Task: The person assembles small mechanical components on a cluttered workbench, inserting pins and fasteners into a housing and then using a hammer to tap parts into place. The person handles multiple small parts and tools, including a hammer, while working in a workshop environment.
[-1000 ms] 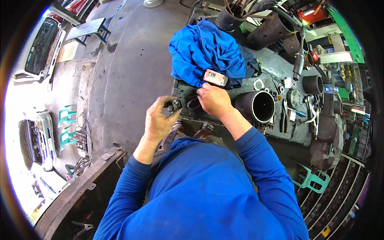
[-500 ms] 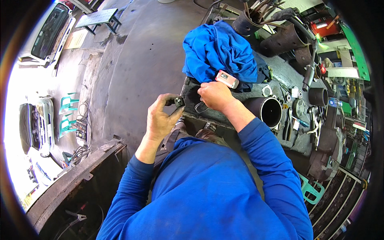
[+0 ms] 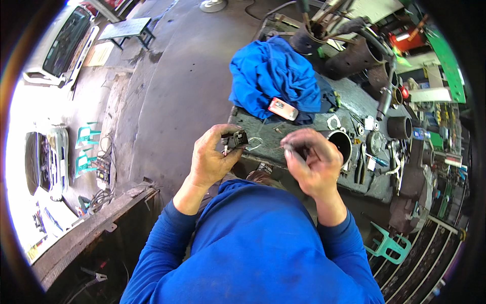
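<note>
My left hand [image 3: 212, 157] is raised in front of me and grips a small black blocky part [image 3: 236, 139] between thumb and fingers. My right hand [image 3: 311, 162] is closed beside it, a short way to the right, pinching something thin and dark that I cannot make out. Both hands are over the near edge of a grimy metal workbench [image 3: 263, 137]. A thin wire loop [image 3: 254, 144] lies on the bench just behind the black part.
A crumpled blue cloth [image 3: 273, 76] lies on the bench with a pinkish phone [image 3: 283, 108] on it. Dark metal cylinders [image 3: 340, 142], pliers [image 3: 361, 169] and small parts crowd the bench's right side. Concrete floor [image 3: 167, 101] spreads left; green plastic chairs [image 3: 86, 137] and cars [image 3: 43, 157] sit far left.
Both hands have lifted off the bench toward me. The left hand carries the black part up with it; the right hand has pulled away from the bench and closed.
</note>
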The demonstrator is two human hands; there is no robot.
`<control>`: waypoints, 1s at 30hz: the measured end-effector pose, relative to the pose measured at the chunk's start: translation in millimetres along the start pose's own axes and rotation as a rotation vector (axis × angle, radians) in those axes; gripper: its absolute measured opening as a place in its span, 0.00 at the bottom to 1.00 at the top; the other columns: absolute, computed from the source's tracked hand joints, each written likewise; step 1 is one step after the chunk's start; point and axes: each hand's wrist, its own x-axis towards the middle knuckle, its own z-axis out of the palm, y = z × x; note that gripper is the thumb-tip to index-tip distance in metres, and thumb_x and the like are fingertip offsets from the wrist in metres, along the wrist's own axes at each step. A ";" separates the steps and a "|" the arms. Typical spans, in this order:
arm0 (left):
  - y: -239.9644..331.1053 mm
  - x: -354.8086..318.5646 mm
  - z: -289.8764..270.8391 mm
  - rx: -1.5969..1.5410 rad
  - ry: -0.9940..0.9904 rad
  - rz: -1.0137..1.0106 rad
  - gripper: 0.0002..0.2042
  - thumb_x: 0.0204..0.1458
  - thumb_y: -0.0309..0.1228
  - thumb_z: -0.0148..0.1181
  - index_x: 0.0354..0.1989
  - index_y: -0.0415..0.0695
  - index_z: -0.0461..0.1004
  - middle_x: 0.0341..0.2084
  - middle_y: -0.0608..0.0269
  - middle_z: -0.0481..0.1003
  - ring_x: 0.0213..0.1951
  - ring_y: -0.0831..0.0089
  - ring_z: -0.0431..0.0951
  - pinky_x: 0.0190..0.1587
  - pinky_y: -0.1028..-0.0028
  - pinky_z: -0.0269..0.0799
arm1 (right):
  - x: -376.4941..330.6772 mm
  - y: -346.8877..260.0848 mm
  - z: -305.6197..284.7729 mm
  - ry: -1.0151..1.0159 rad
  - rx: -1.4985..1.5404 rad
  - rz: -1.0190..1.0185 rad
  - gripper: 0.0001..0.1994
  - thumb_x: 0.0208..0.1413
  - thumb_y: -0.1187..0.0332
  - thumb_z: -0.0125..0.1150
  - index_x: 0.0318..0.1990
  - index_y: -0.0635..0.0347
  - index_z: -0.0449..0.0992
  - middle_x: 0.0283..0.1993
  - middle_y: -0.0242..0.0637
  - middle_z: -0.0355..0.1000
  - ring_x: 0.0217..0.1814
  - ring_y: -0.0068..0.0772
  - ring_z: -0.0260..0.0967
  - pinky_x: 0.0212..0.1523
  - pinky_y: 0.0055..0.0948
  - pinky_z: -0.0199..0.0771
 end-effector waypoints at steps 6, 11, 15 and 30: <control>30.3 14.4 25.8 -0.056 -0.093 0.026 0.23 0.44 0.21 0.80 0.51 0.43 0.81 0.44 0.55 0.86 0.45 0.60 0.88 0.50 0.65 0.83 | -17.5 -28.2 -22.7 0.056 -0.005 -0.290 0.13 0.50 0.82 0.74 0.44 0.67 0.82 0.44 0.51 0.85 0.44 0.40 0.87 0.44 0.33 0.86; 39.6 19.0 42.4 -0.049 -0.187 0.072 0.22 0.47 0.26 0.82 0.50 0.40 0.80 0.44 0.57 0.86 0.46 0.68 0.87 0.51 0.67 0.83 | -30.7 -24.3 -33.6 0.059 0.012 -0.288 0.12 0.53 0.84 0.72 0.46 0.71 0.81 0.47 0.59 0.83 0.47 0.40 0.84 0.44 0.31 0.83; 43.9 20.3 51.2 -0.023 -0.219 0.142 0.24 0.46 0.26 0.83 0.51 0.40 0.80 0.45 0.56 0.86 0.46 0.67 0.87 0.51 0.67 0.83 | -40.1 -24.2 -40.8 0.085 0.006 -0.274 0.12 0.54 0.83 0.72 0.46 0.71 0.81 0.47 0.58 0.83 0.47 0.40 0.85 0.45 0.32 0.83; 52.4 22.1 56.1 -0.002 -0.232 0.217 0.25 0.43 0.24 0.83 0.51 0.41 0.80 0.47 0.56 0.85 0.47 0.62 0.87 0.51 0.66 0.83 | -40.0 -14.4 -38.8 0.156 -0.025 -0.254 0.12 0.53 0.81 0.74 0.44 0.64 0.82 0.46 0.45 0.86 0.36 0.26 0.83 0.29 0.23 0.77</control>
